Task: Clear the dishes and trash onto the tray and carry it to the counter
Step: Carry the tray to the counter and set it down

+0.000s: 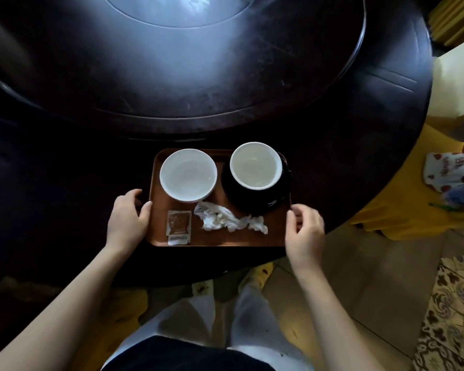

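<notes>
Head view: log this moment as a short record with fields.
surface: dark round wooden table
tray: brown rectangular wooden tray, near table edge
dishes: white ceramic bowl at tray's left; white cup on black saucer at right
trash: crumpled white tissue; small brown sachet
left hand: on tray's left rim
right hand: at tray's right rim, grip unclear

The tray (pixel 220 241) is reddish-brown. The left bowl (pixel 188 175) is white inside and out. The right bowl (pixel 255 165) is white with a faint cream tint inside and sits on a black plate (pixel 255 202). The crumpled napkin (pixel 229 219) is white. The sauce packet (pixel 178 226) is brown with pale edges. The round table (pixel 91 145) is dark brown, almost black. The trousers (pixel 198 319) are white. The floor tiles (pixel 450 311) carry a brown floral pattern on cream.
</notes>
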